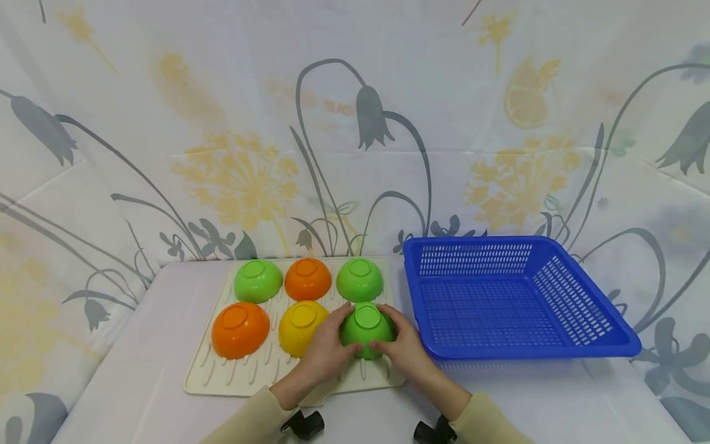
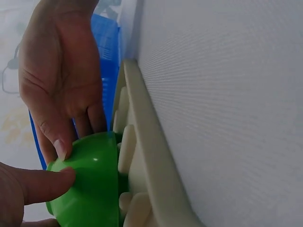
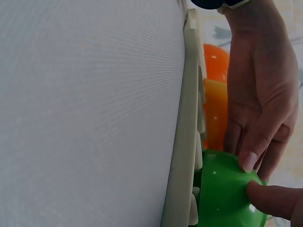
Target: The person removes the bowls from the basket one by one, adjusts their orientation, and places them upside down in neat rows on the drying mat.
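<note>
An upside-down green bowl [image 1: 366, 330] sits at the front right of a cream drying rack [image 1: 222, 382]. My left hand [image 1: 327, 348] holds it from the left and my right hand [image 1: 407, 345] from the right, thumbs on the near side and fingers curved around its far side. In the left wrist view the bowl [image 2: 94, 184] is right at the rack's ridges, with both thumbs against its wall. Left of it on the rack stands a yellow bowl [image 1: 302, 327], partly behind my left hand, then an orange bowl [image 1: 240, 330]. All are bottom up.
The rack's back row has a light green bowl [image 1: 257, 280], an orange bowl [image 1: 307, 279] and another light green bowl [image 1: 359, 279]. A blue plastic basket [image 1: 532, 351] stands just right of the rack on the white table [image 1: 144, 382]. Patterned cloth [image 1: 388, 172] hangs behind.
</note>
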The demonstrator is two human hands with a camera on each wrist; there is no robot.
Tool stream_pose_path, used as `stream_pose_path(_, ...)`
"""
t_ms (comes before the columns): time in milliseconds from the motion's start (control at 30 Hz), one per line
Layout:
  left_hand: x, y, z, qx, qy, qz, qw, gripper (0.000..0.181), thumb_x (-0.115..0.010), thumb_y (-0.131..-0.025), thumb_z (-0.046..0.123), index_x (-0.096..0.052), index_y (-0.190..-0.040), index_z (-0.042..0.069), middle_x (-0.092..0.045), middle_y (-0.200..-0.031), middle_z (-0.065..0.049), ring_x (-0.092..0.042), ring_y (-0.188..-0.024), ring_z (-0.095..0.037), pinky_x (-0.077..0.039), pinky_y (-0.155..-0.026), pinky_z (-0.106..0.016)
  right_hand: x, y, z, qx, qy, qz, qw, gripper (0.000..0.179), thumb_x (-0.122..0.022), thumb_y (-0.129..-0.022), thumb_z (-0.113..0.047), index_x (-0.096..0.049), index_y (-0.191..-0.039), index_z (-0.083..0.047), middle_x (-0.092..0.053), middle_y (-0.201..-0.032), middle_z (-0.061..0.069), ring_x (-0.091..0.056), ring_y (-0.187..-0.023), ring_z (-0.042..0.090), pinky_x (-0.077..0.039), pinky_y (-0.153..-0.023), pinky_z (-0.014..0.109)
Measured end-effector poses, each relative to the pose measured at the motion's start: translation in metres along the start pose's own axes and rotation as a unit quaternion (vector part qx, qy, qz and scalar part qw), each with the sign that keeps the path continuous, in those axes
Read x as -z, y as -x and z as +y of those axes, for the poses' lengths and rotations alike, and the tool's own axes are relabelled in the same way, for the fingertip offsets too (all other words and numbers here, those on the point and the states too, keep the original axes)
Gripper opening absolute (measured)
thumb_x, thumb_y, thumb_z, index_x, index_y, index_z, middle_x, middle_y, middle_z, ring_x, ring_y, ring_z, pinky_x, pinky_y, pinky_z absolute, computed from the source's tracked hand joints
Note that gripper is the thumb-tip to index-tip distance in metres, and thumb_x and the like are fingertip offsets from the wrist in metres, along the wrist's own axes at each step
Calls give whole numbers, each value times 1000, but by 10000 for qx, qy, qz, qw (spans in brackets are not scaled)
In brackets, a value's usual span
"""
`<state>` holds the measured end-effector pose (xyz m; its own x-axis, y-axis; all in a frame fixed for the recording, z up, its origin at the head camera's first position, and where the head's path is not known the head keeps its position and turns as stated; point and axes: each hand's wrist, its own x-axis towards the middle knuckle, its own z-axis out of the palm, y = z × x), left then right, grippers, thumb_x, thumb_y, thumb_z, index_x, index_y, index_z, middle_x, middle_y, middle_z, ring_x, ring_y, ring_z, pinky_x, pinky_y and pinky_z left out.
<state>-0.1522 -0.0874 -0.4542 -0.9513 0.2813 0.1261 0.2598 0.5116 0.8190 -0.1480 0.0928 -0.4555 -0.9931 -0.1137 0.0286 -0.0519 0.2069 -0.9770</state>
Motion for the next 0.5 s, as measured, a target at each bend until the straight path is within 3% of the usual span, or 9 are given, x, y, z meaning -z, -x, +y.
stream_pose_path(300, 8, 0, 6, -2, 152, 62, 9999, 68, -78, -85, 3, -45, -144, -1, -44, -149, -20, -45, -134, -37, -43, -105, -51, -3, 3, -7, 300, 394, 136, 9987, 76, -77, -83, 1, -40, -149, 3, -37, -152, 26, -28, -143, 43, -21, -116, 57)
stream_pose_path(500, 17, 5, 13, -16, 546, 209, 9983, 62, -74, -90, 13, -47, -146, 7, -48, -148, -12, -48, -132, -35, -47, -102, -50, -5, 8, -15, 443, 333, 246, 9982, 72, -74, -88, -4, -39, -152, -4, -37, -154, 21, -28, -145, 38, -23, -116, 55)
